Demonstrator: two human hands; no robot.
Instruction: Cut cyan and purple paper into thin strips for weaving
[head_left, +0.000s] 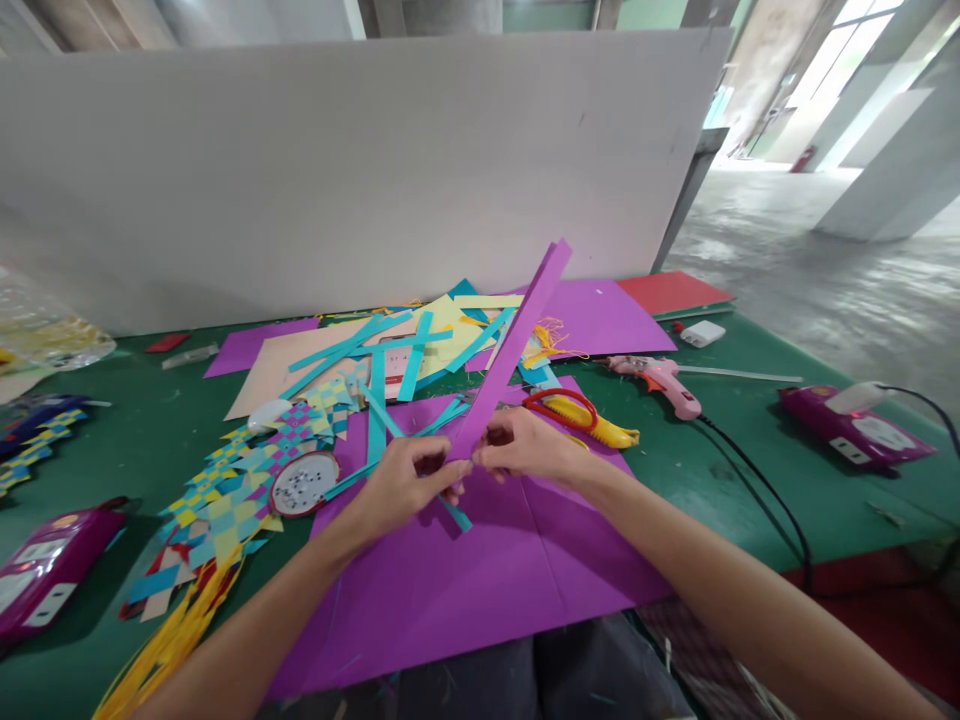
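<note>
Both hands pinch the lower end of a long purple paper strip (510, 350), which slants up to the right and looks folded lengthwise. My left hand (409, 475) grips its bottom corner between thumb and fingers. Close beside it, my right hand (525, 445) holds the strip's right edge. Under them lies a large purple paper sheet (480, 590) with a faint crease. Several turquoise paper strips (375, 430) are scattered just left of and behind my hands. Red-handled scissors (559, 400) rest right behind my right hand, partly hidden, next to a yellow banana-shaped item (600, 425).
On the green table (720, 470) are a pink glue gun (660, 380) with a cord and a purple power strip (855, 430) at right. Woven paper pieces (232, 500), a round dish of small beads (304, 484) and another power strip (56, 570) lie left. A white board (337, 180) stands behind.
</note>
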